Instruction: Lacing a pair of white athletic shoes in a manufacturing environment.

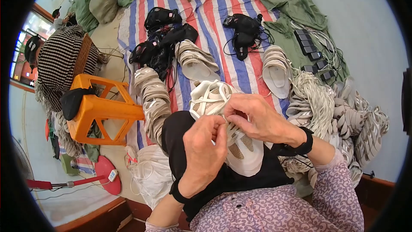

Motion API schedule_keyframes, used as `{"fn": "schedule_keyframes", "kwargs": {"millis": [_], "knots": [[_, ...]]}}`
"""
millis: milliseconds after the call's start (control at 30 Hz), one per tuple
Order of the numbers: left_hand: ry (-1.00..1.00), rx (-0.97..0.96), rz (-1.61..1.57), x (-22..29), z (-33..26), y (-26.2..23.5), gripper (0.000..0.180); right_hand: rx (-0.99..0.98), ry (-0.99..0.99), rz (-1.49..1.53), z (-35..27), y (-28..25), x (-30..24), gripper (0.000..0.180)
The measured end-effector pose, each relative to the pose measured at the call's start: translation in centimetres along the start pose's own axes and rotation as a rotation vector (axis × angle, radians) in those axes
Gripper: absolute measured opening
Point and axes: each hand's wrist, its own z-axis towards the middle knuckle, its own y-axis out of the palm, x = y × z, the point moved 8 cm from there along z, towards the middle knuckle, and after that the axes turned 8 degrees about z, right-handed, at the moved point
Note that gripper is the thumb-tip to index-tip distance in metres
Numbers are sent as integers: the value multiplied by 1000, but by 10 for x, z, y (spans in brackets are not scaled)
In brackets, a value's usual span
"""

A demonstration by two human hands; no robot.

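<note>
Striped mat (214,21) under shoe uppers (195,60), black straps (244,30).

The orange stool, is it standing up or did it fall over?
Fallen over. The orange stool lies on its side on the floor, legs pointing sideways toward the striped mat, with a black cloth draped over it.

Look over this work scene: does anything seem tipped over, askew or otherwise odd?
Yes. The orange plastic stool lies on its side at the person's left, legs pointing sideways, a black pouch draped on it. Both hands, left hand and right hand, grip a white woven sandal, which looks intact.
</note>
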Motion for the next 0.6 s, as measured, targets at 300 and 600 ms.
{"fn": "schedule_keyframes", "kwargs": {"millis": [300,600], "knots": [[-196,135,-31,-56,15,-52,19,140,245,365,1,-29,24,11],[-19,-78,107,-39,21,-25,13,-15,52,6,7,-26,17,28]]}}
